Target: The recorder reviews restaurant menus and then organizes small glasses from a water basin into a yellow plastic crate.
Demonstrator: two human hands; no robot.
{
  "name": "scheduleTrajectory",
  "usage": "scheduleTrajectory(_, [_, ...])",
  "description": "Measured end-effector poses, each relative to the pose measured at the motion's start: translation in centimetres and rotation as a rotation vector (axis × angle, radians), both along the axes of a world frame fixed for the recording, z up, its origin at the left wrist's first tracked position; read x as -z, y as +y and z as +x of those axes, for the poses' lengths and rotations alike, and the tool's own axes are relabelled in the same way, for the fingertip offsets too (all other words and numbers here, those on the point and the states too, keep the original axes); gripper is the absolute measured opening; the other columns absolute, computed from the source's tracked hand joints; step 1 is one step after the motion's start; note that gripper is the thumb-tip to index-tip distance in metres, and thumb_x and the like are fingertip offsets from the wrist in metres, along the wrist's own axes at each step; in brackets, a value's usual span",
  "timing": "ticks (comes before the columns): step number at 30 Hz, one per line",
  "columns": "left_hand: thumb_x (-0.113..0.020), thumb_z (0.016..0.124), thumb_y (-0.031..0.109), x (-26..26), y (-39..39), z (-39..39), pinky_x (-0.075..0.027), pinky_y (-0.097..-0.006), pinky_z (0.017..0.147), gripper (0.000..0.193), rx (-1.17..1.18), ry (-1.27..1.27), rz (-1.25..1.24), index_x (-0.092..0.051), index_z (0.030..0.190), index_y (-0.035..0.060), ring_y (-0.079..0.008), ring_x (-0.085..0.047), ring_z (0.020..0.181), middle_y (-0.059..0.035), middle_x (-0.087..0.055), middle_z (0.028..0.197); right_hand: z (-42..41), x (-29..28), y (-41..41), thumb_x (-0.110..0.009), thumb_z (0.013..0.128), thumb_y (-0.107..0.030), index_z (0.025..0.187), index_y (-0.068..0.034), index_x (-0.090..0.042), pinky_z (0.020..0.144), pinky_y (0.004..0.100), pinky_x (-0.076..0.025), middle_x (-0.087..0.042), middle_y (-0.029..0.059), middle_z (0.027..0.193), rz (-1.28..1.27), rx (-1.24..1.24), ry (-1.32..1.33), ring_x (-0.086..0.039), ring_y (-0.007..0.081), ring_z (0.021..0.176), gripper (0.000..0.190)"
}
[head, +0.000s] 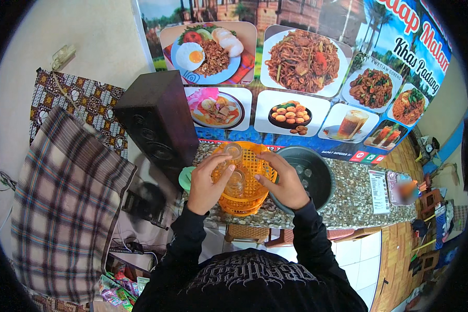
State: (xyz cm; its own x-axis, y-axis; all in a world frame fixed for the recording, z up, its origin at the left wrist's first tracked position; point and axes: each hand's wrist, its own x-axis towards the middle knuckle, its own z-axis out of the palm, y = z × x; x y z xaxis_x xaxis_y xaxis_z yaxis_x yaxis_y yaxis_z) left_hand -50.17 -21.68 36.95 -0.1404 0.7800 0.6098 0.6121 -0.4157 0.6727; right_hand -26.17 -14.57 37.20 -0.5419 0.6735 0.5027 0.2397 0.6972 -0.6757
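Observation:
An orange plastic basket [271,187] with perforated walls stands before me on the pebble-patterned counter. My left hand [208,183] is over its left side, fingertips and thumb on a clear drinking glass [233,151]. A second clear glass [236,180] sits in the basket, just below the first. Over the right rim, my right hand [288,183] has its thumb and fingers apart, with nothing visible between them. Beside the basket, partly behind that hand, is a dark grey basin [323,167]. Several small round clear objects [305,172], probably glassware, lie inside it.
A tall dark loudspeaker [156,121] stands left of the basket, near a mint-green plastic item [186,178]. A printed food banner [292,113] rises behind the counter [347,202]. Farther right lies a printed sheet [379,191]. Plaid cloth [70,202] hangs at left.

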Motion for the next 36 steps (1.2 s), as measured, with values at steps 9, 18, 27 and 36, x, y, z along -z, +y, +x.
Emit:
scheduleTrajectory(9, [-0.078, 0.097, 0.012, -0.5, -4.2, 5.5, -0.057, -0.0388, 0.098, 0.021, 0.13, -0.138, -0.143, -0.076, 0.115, 0.0009, -0.031, -0.075, 0.113, -0.0178, -0.078, 0.119, 5.5, 0.4, -5.7, -0.08, 0.095, -0.016, 0.141, -0.003, -0.063, 0.108, 0.0468, -0.052, -0.06, 0.0238, 0.145, -0.064, 0.084, -0.015, -0.062, 0.042, 0.132, 0.051])
scheduleTrajectory(18, [-0.078, 0.097, 0.01, 3.9, -6.4, 9.9, -0.055, -0.0387, 0.102, 0.034, 0.297, -0.111, -0.394, -0.072, 0.129, -0.0001, -0.0303, -0.073, 0.12, -0.0187, -0.075, 0.127, 10.9, 3.0, -9.4, -0.079, 0.097, -0.018, 0.147, -0.007, -0.059, 0.111, 0.0483, -0.051, -0.055, 0.0218, 0.15, -0.315, 0.051, -0.103, -0.057, 0.0412, 0.138, 0.054])
scheduleTrajectory(27, [-0.077, 0.099, 0.017, 5.7, -5.0, 15.0, -0.051, -0.0418, 0.11, 0.049, 0.375, -0.015, -0.439, -0.065, 0.144, 0.0022, -0.0346, -0.066, 0.132, -0.0219, -0.069, 0.141, 16.4, 4.6, -9.1, -0.079, 0.097, -0.019, 0.144, -0.007, -0.061, 0.11, 0.0488, -0.051, -0.056, 0.0216, 0.149, -0.247, 0.158, -0.109, -0.057, 0.0419, 0.137, 0.053])
scheduleTrajectory(36, [-0.075, 0.101, 0.018, 8.6, -2.6, 20.7, -0.051, -0.0427, 0.109, 0.048, 0.474, 0.04, -0.517, -0.064, 0.145, 0.0018, -0.0325, -0.066, 0.132, -0.0196, -0.068, 0.142, 21.1, 7.2, -8.8, -0.079, 0.096, -0.017, 0.146, -0.005, -0.059, 0.106, 0.0479, -0.053, -0.057, 0.023, 0.148, -0.337, 0.221, -0.067, -0.061, 0.042, 0.132, 0.055])
